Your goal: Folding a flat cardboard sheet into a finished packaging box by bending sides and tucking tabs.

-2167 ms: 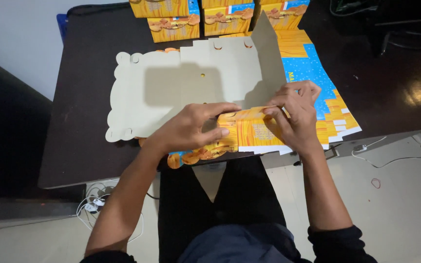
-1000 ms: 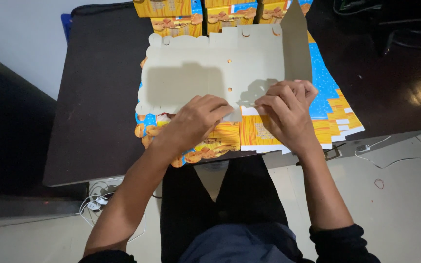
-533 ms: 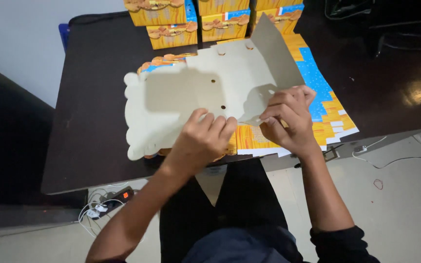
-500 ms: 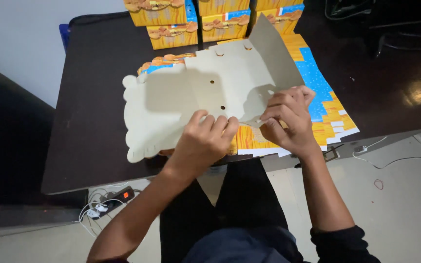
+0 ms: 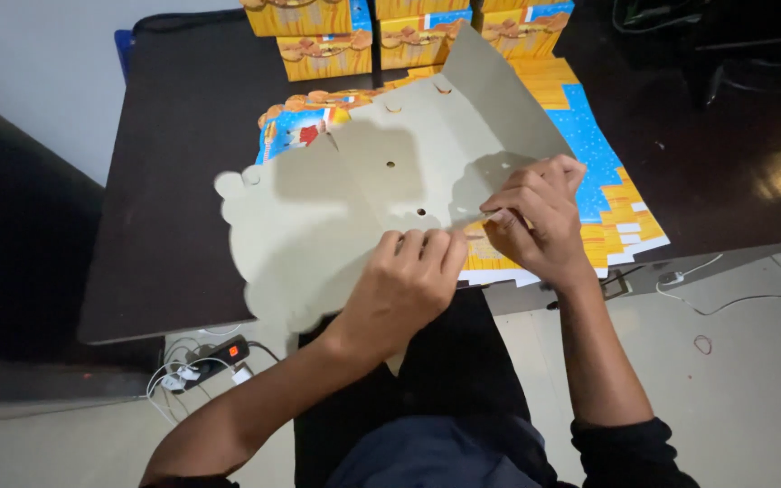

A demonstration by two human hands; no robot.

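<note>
The left hand point(image 5: 409, 285) lies palm down on the near edge of a flat die-cut carton blank point(image 5: 345, 208), fingers together and curled over the board, pressing it against the stack beneath; it grips the edge of the board rather than lying fully flat. The right hand point(image 5: 535, 212) is closed in a pinch on the blank's right-hand panel, thumb and fingertips meeting on the board where that panel folds upward. The blank shows its plain grey-brown unprinted side, with a scalloped left edge, several small round holes and notched tabs along its far edge. Its left portion overhangs the near edge of the bench point(image 5: 174, 181), and its right panel is tilted up off the surface. Beneath and to the right of the blank lies a stack of printed flat cartons point(image 5: 607, 181) in blue, yellow and orange, its near edge just short of the bench edge. Along the far edge of the dark bench stand assembled yellow-orange boxes point(image 5: 323, 50) in a row, close together. On the floor below the left side of the bench lies a power strip point(image 5: 214, 354) with white cables attached. A thin white cable point(image 5: 725, 303) runs along the floor at the right.
</note>
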